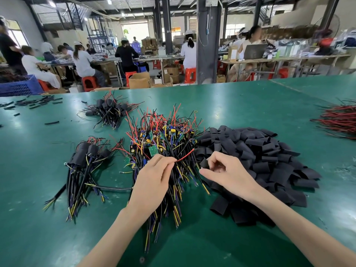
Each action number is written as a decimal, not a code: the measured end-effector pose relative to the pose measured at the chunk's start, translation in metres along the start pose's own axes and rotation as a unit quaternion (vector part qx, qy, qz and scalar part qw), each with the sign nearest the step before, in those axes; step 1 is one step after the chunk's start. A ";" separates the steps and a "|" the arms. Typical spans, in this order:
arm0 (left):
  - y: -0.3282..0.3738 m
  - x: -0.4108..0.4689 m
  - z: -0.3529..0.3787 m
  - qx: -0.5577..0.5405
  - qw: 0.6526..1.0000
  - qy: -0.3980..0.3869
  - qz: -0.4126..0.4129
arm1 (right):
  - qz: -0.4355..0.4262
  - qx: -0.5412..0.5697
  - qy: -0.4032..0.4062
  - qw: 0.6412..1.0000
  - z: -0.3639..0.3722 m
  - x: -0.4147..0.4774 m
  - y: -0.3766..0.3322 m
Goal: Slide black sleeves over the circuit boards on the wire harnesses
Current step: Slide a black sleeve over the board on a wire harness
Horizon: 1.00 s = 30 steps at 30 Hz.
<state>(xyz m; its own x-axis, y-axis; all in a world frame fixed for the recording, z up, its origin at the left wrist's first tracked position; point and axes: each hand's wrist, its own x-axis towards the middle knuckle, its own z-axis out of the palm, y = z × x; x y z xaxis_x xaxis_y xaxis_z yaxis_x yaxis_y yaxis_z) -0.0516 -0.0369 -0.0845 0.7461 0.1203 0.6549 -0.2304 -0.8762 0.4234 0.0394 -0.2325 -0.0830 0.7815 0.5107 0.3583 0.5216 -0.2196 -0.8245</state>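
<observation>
A heap of bare wire harnesses (pixel 163 139) with green circuit boards and red, black and yellow wires lies mid-table. My left hand (pixel 154 178) rests on this heap and pinches the end of a red wire (pixel 185 154). To the right spreads a big pile of flat black sleeves (pixel 265 160). My right hand (pixel 227 173) hovers at that pile's left edge, its fingertips pinching one black sleeve (pixel 204 163). Sleeved harnesses (pixel 84 162) lie in a bundle at the left, and a second sleeved bundle (pixel 109 110) sits further back.
The green table (pixel 250 105) runs wide. Red and black loose wires (pixel 339 120) lie at the right edge. Thin black tube pieces (pixel 36 103) are scattered far left beside a blue crate (pixel 19 86). People sit at benches beyond the table.
</observation>
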 end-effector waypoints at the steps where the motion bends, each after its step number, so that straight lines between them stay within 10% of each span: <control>1: 0.000 0.000 0.000 0.002 1.000 0.004 0.000 | 0.000 0.013 -0.004 1.000 0.000 0.000 0.000; 15: -0.004 -0.001 0.003 0.000 1.000 0.022 0.005 | 0.131 0.113 -0.073 0.982 0.002 0.005 0.008; 30: 0.002 -0.002 0.003 0.004 1.000 0.012 0.028 | 0.015 0.042 -0.073 0.996 0.004 0.001 -0.008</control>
<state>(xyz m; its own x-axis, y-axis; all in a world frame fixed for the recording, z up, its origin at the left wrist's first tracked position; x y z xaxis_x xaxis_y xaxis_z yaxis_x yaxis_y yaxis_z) -0.0520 -0.0398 -0.0868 0.7174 0.0814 0.6919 -0.2670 -0.8852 0.3810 0.0342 -0.2273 -0.0775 0.7343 0.6225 0.2707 0.4642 -0.1694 -0.8694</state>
